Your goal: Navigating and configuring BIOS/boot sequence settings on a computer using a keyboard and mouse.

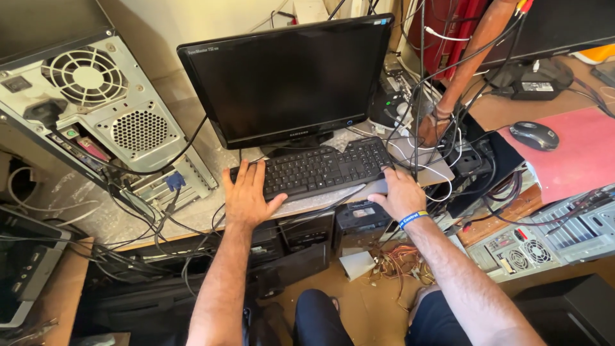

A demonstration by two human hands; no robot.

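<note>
Resting flat with fingers spread, the left hand (pixel 246 195) touches the keyboard's (pixel 317 168) left end while the right hand (pixel 400 192) clasps its right corner.

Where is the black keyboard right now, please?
In the head view, the black keyboard lies centre frame on the desk edge, just before the dark monitor, between the left hand and right hand.
</note>
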